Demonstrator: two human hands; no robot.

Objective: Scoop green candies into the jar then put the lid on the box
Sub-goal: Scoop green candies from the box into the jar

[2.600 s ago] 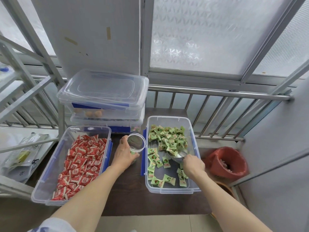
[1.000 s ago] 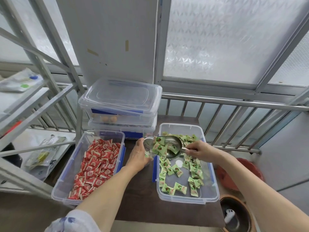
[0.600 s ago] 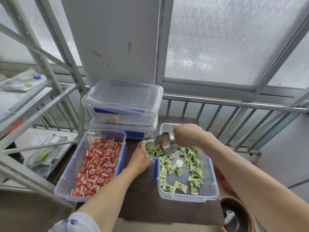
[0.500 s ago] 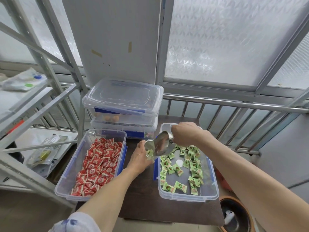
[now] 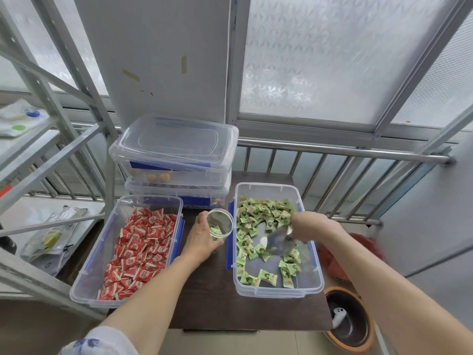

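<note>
Left grip (image 5: pixel 202 239) wraps jar (image 5: pixel 219 224); right grip (image 5: pixel 311 226) holds blurred scoop (image 5: pixel 277 243) in box (image 5: pixel 313 262), handle hidden, green candies (image 5: pixel 261 213) beneath.

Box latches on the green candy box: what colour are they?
Blue. The latch on the green candy box shows best along its left side in the head view.

Beside the jar (image 5: pixel 220 224), the red-candy box (image 5: pixel 107 252) crowds its left, stacked lidded boxes (image 5: pixel 174 160) block behind, the green-candy box (image 5: pixel 304 252) flanks its right, bare tabletop (image 5: pixel 212 290) lies open nearer.
</note>
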